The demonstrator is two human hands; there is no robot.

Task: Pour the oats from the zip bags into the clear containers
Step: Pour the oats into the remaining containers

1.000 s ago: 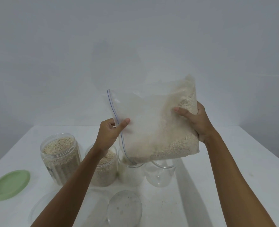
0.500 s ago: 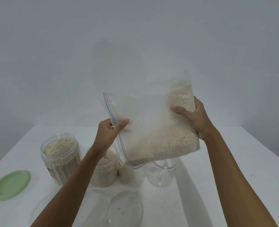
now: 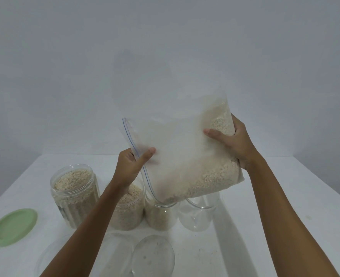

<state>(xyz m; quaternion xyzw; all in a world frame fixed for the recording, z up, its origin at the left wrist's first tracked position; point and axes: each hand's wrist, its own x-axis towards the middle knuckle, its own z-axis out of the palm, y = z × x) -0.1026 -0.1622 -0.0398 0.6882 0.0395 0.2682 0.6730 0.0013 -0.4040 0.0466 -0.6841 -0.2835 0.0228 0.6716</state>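
Observation:
I hold a clear zip bag (image 3: 185, 156) of oats tilted over the table, its blue-lined mouth pointing down-left. My left hand (image 3: 131, 166) pinches the bag's open edge. My right hand (image 3: 235, 142) grips the raised bottom end, where oats are bunched. The bag's lower corner dips into the third clear container (image 3: 159, 216), which is largely filled with oats. A tall jar (image 3: 75, 194) at the left and a second container (image 3: 129, 210) beside it hold oats nearly to the rim. The fourth container (image 3: 199, 214) at the right looks empty.
A green lid (image 3: 13, 226) lies at the table's left edge. Clear lids (image 3: 153, 256) lie in front of the containers, near me. The white table (image 3: 285, 216) meets a plain grey wall behind; its right side is bare.
My right hand has lifted the bag's bottom end higher, steepening the tilt. Oats have slid toward the mouth, and the level in the third container has risen.

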